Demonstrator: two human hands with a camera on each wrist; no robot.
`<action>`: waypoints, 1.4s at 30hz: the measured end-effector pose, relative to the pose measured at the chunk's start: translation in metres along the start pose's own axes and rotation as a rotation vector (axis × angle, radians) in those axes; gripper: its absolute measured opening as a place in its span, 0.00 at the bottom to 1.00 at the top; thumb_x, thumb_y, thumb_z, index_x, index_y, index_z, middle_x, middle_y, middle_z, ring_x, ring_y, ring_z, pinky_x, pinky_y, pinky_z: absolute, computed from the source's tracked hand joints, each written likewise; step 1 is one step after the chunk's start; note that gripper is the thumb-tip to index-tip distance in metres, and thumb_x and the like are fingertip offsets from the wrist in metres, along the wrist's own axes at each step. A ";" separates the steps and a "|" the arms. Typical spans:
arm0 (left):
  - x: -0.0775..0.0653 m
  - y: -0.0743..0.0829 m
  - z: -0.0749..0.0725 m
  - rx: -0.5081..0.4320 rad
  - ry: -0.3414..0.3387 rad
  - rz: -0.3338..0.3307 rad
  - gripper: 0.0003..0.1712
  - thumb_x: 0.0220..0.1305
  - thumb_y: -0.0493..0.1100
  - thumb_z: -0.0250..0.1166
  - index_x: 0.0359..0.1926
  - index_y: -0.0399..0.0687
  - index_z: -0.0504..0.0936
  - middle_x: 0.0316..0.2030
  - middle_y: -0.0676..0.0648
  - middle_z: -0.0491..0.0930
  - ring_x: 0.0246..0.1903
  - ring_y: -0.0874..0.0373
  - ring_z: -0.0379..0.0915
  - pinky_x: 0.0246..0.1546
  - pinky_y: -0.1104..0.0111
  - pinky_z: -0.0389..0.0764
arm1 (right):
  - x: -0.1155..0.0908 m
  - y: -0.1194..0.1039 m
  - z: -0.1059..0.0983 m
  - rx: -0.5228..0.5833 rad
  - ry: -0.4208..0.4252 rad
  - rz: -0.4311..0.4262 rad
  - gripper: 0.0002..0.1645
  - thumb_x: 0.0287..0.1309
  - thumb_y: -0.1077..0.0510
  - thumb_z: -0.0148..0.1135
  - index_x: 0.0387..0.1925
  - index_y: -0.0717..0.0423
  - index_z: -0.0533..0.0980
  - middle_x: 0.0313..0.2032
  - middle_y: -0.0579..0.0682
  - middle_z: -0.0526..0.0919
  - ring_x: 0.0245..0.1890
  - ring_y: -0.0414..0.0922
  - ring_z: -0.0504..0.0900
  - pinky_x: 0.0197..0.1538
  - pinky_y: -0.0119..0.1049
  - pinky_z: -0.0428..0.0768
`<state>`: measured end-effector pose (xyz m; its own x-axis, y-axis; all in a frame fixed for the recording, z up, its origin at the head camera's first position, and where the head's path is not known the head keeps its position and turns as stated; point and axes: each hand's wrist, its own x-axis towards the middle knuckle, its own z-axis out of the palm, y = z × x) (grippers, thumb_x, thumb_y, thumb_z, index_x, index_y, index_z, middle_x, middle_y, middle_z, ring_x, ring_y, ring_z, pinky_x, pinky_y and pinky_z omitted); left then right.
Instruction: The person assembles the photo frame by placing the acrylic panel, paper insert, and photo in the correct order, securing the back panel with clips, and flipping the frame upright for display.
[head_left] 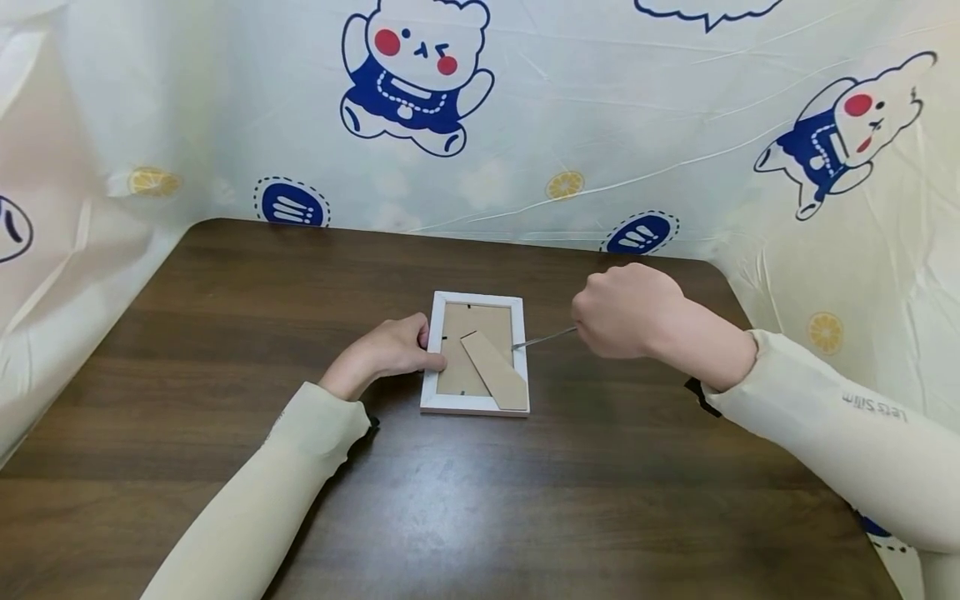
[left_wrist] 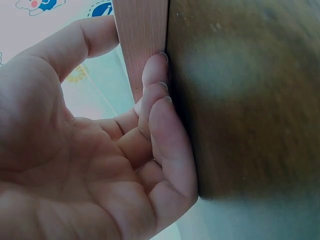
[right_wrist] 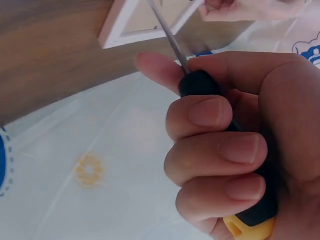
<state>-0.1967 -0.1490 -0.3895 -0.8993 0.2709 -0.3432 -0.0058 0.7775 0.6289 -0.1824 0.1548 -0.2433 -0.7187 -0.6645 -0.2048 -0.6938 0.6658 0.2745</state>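
A white picture frame (head_left: 457,403) lies face down on the table, showing its tan backing board (head_left: 487,321) and a slanted stand leg (head_left: 498,375). My left hand (head_left: 393,346) holds the frame's left side, thumb over the top. In the left wrist view, curled fingertips of the left hand (left_wrist: 75,145) press the frame's side (left_wrist: 142,45) near the tabletop. With curled fingers my right hand (head_left: 630,310) grips a screwdriver (head_left: 551,337); its tip meets the frame's right inner edge. The right wrist view shows the screwdriver's black handle (right_wrist: 200,84) with a yellow end.
Small dark tabs (head_left: 445,337) stand at the backing board's edges. The dark wooden table (head_left: 450,517) extends around the frame. A pale curtain (head_left: 525,108) printed with bears hangs behind the table and at its sides.
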 end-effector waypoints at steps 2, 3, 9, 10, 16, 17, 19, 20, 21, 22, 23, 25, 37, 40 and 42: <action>0.000 0.000 0.000 0.003 -0.003 -0.004 0.22 0.61 0.49 0.73 0.42 0.42 0.72 0.34 0.44 0.76 0.37 0.50 0.72 0.34 0.64 0.69 | 0.004 -0.005 -0.007 -0.022 -0.038 0.016 0.25 0.66 0.62 0.56 0.11 0.47 0.69 0.13 0.44 0.67 0.16 0.42 0.61 0.19 0.40 0.68; 0.000 0.000 -0.001 0.006 -0.004 -0.005 0.22 0.61 0.50 0.73 0.42 0.42 0.72 0.34 0.44 0.76 0.37 0.50 0.72 0.35 0.64 0.69 | 0.006 -0.008 -0.011 -0.031 -0.058 0.025 0.25 0.66 0.62 0.56 0.11 0.47 0.68 0.13 0.44 0.66 0.16 0.42 0.60 0.19 0.39 0.66; 0.001 0.000 -0.001 0.016 -0.003 -0.013 0.23 0.61 0.51 0.74 0.42 0.42 0.72 0.34 0.44 0.76 0.37 0.50 0.72 0.35 0.64 0.69 | 0.026 -0.021 -0.028 -0.089 -0.200 0.087 0.20 0.62 0.63 0.54 0.14 0.49 0.70 0.17 0.45 0.66 0.18 0.43 0.62 0.20 0.40 0.67; 0.001 0.001 0.000 0.013 -0.003 -0.013 0.23 0.61 0.51 0.74 0.43 0.42 0.72 0.34 0.44 0.76 0.37 0.50 0.72 0.35 0.64 0.69 | 0.029 -0.023 -0.030 -0.096 -0.221 0.096 0.18 0.62 0.63 0.54 0.15 0.49 0.72 0.18 0.45 0.68 0.19 0.43 0.63 0.21 0.41 0.69; 0.001 -0.002 0.000 0.002 0.006 0.016 0.22 0.58 0.49 0.74 0.39 0.43 0.71 0.32 0.47 0.75 0.36 0.51 0.71 0.35 0.65 0.69 | 0.048 -0.037 -0.044 -0.139 -0.323 0.126 0.14 0.66 0.56 0.60 0.23 0.51 0.80 0.24 0.47 0.80 0.22 0.44 0.73 0.27 0.46 0.82; 0.001 -0.003 0.000 0.004 0.009 0.019 0.21 0.57 0.49 0.74 0.39 0.44 0.71 0.32 0.47 0.75 0.36 0.51 0.70 0.35 0.65 0.69 | 0.051 -0.040 -0.046 -0.145 -0.336 0.136 0.13 0.66 0.54 0.60 0.25 0.50 0.80 0.26 0.47 0.81 0.24 0.44 0.74 0.28 0.47 0.84; 0.001 -0.003 0.000 0.006 0.011 0.021 0.21 0.57 0.49 0.73 0.38 0.44 0.71 0.32 0.47 0.75 0.36 0.52 0.70 0.35 0.65 0.69 | 0.058 -0.047 -0.051 -0.157 -0.361 0.155 0.12 0.67 0.53 0.60 0.28 0.50 0.82 0.29 0.47 0.81 0.25 0.44 0.75 0.31 0.46 0.85; 0.001 -0.003 0.000 0.006 0.011 0.017 0.21 0.57 0.49 0.74 0.38 0.45 0.71 0.32 0.47 0.75 0.36 0.52 0.70 0.35 0.65 0.69 | 0.061 -0.051 -0.053 -0.158 -0.368 0.168 0.11 0.67 0.53 0.60 0.29 0.50 0.82 0.29 0.46 0.81 0.26 0.44 0.74 0.31 0.45 0.85; 0.001 -0.003 0.000 0.007 0.012 0.014 0.21 0.57 0.49 0.74 0.38 0.45 0.71 0.33 0.47 0.75 0.37 0.52 0.70 0.36 0.65 0.69 | 0.064 -0.054 -0.055 -0.162 -0.373 0.180 0.11 0.66 0.54 0.59 0.30 0.50 0.82 0.29 0.46 0.80 0.26 0.43 0.74 0.31 0.43 0.84; 0.001 -0.003 0.000 0.008 0.011 0.012 0.21 0.57 0.49 0.74 0.38 0.45 0.71 0.33 0.47 0.75 0.37 0.52 0.70 0.36 0.65 0.69 | 0.067 -0.057 -0.056 -0.165 -0.380 0.193 0.10 0.66 0.54 0.58 0.31 0.49 0.82 0.29 0.46 0.79 0.26 0.43 0.73 0.31 0.42 0.83; 0.002 -0.003 0.000 0.008 0.010 0.009 0.21 0.58 0.50 0.74 0.38 0.45 0.71 0.33 0.47 0.75 0.37 0.52 0.71 0.36 0.65 0.69 | 0.069 -0.060 -0.058 -0.177 -0.386 0.195 0.10 0.66 0.55 0.57 0.30 0.49 0.82 0.28 0.46 0.78 0.25 0.43 0.72 0.30 0.40 0.82; 0.002 -0.002 0.000 0.006 0.008 0.006 0.21 0.58 0.50 0.74 0.39 0.45 0.71 0.33 0.47 0.75 0.37 0.52 0.71 0.36 0.65 0.69 | 0.073 -0.065 -0.059 -0.200 -0.396 0.196 0.10 0.66 0.55 0.57 0.29 0.48 0.81 0.27 0.45 0.75 0.24 0.41 0.70 0.28 0.37 0.78; 0.001 -0.003 0.000 0.014 0.016 0.004 0.21 0.57 0.49 0.73 0.38 0.45 0.71 0.32 0.47 0.74 0.37 0.51 0.71 0.36 0.64 0.69 | 0.085 -0.075 -0.062 -0.284 -0.451 0.196 0.10 0.66 0.53 0.57 0.30 0.47 0.80 0.28 0.44 0.72 0.23 0.40 0.67 0.25 0.33 0.72; 0.001 -0.003 0.000 0.015 0.016 0.003 0.21 0.57 0.50 0.74 0.38 0.45 0.71 0.32 0.47 0.74 0.37 0.51 0.71 0.36 0.64 0.69 | 0.085 -0.075 -0.063 -0.292 -0.446 0.179 0.10 0.66 0.53 0.57 0.30 0.46 0.81 0.29 0.44 0.74 0.24 0.41 0.69 0.25 0.34 0.73; 0.000 -0.003 0.000 0.017 0.016 0.001 0.21 0.57 0.50 0.74 0.38 0.45 0.71 0.32 0.47 0.74 0.37 0.51 0.71 0.36 0.64 0.69 | 0.084 -0.075 -0.063 -0.297 -0.440 0.165 0.10 0.65 0.54 0.57 0.29 0.46 0.80 0.29 0.43 0.74 0.24 0.41 0.69 0.25 0.34 0.73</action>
<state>-0.1969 -0.1512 -0.3910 -0.9061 0.2625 -0.3317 0.0018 0.7866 0.6174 -0.1882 0.0275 -0.2220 -0.8122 -0.3126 -0.4926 -0.5736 0.5823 0.5762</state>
